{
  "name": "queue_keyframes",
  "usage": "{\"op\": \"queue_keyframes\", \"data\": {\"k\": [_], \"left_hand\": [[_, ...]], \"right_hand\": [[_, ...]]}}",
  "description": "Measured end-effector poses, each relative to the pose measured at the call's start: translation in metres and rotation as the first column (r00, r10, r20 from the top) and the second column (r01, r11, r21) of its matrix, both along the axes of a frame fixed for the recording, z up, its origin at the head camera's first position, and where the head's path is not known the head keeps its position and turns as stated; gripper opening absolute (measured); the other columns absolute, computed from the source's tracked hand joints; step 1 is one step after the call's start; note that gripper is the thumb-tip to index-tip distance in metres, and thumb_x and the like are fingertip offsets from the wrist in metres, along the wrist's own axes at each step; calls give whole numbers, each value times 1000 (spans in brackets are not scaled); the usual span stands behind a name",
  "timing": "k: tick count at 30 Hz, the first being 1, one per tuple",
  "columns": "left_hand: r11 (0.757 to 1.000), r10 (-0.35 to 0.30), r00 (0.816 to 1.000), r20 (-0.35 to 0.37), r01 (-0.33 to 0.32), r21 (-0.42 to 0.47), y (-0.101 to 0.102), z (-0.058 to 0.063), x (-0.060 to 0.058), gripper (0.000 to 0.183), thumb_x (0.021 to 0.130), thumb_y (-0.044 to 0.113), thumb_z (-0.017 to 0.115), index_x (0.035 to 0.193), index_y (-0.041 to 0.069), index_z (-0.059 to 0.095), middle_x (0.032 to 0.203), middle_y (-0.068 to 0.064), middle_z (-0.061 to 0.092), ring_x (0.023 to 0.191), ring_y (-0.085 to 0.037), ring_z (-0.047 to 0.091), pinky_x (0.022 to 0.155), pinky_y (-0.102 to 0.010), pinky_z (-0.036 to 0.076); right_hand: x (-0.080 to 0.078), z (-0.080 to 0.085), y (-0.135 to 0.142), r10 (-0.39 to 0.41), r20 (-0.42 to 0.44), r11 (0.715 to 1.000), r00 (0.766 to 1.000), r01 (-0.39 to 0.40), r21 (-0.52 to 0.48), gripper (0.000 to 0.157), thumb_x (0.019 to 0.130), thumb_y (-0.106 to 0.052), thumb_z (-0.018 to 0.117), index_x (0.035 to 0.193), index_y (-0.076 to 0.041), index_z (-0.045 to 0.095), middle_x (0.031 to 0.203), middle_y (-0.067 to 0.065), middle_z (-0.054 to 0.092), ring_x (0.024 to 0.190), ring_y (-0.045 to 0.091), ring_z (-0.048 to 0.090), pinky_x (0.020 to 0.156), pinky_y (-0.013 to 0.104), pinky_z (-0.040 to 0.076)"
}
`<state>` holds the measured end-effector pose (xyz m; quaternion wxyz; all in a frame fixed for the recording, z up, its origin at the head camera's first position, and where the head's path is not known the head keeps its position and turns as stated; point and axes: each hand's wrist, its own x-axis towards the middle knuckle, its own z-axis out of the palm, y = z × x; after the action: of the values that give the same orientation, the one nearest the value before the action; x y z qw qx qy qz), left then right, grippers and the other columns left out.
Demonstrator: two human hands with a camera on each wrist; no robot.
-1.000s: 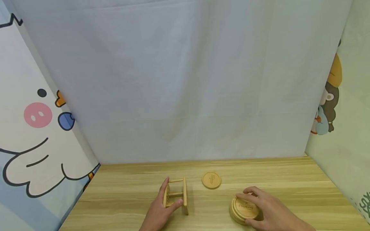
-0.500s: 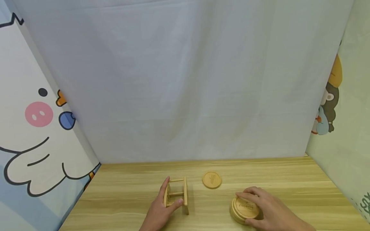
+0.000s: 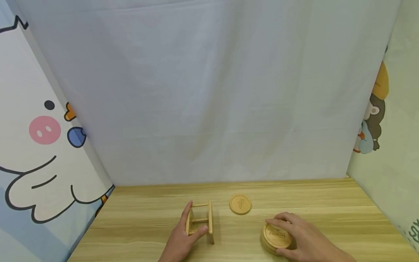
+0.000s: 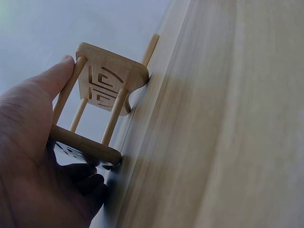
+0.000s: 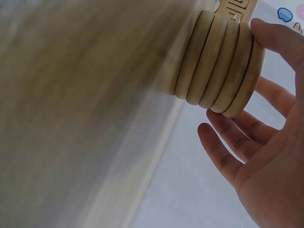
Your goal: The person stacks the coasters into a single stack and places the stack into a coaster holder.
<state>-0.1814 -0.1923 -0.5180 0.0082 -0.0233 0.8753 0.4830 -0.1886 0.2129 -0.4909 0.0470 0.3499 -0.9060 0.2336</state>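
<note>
On the left of the table, my left hand (image 3: 179, 241) grips a small wooden coaster rack (image 3: 210, 222). Its thumb and fingers lie around one carved side panel, and thin dowels join the two panels, as the left wrist view shows of the rack (image 4: 111, 78). To the right, my right hand (image 3: 306, 238) holds the top of a stack of round wooden coasters (image 3: 277, 236) between thumb and fingers. Several coasters (image 5: 216, 61) show edge-on in the right wrist view, the upper ones slightly offset. Lettering marks the top coaster.
A single round coaster (image 3: 240, 204) lies flat on the wooden table (image 3: 147, 207), beyond and between the hands. A pale cloth (image 3: 209, 109) hangs behind the table's far edge. Printed cartoon panels (image 3: 42, 163) flank both sides.
My right hand has shifted very slightly left, and the top coasters now sit more evenly over the stack. The left hand and rack stay nearly still.
</note>
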Motion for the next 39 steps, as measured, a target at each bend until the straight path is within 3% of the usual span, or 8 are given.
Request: {"op": "queue_keyframes", "data": {"k": [17, 22, 27, 33, 39], "left_hand": [[1000, -2, 1000, 11, 1, 6, -1, -2, -2, 104, 97, 61, 81, 178, 28, 26, 169, -34, 42, 141, -66, 52, 104, -83, 47], [1000, -4, 1000, 7, 4, 6, -1, -3, -2, 104, 97, 60, 82, 178, 28, 26, 169, -35, 42, 140, -66, 53, 104, -83, 47], [1000, -6, 1000, 5, 6, 8, -2, -3, -2, 103, 97, 60, 82, 178, 28, 26, 170, -33, 41, 141, -66, 52, 104, -83, 47], [1000, -7, 1000, -4, 7, 1, -2, -3, -1, 103, 97, 59, 82, 178, 28, 26, 170, -34, 41, 140, -67, 53, 104, -83, 47], [1000, -11, 1000, -7, 11, 5, -2, -3, -1, 103, 98, 58, 82, 178, 28, 26, 170, -34, 41, 141, -66, 52, 104, -83, 47]], "right_hand": [[-1, -1, 0, 6, -25, 1000, 1000, -6, 13, 75, 93, -52, 91, 155, -19, 66, 140, -3, 65, 121, 22, 68, 89, 37, 63], [-1, -2, -1, -2, -124, 1000, 992, 3, 12, 73, 93, -58, 88, 153, -21, 68, 138, -4, 66, 120, 22, 68, 89, 41, 63], [-2, -3, -7, -15, -249, 1000, 968, 18, 11, 69, 93, -62, 86, 150, -25, 70, 137, -8, 67, 120, 20, 66, 92, 51, 60], [-5, 0, -17, -33, -325, 999, 945, 28, -20, 66, 91, -54, 91, 150, -30, 71, 134, -12, 68, 120, 14, 65, 94, 53, 57], [-9, 6, -28, -57, -370, 998, 927, 53, -22, 71, 83, -47, 96, 147, -28, 72, 134, -10, 69, 121, 17, 65, 97, 53, 55]]}}
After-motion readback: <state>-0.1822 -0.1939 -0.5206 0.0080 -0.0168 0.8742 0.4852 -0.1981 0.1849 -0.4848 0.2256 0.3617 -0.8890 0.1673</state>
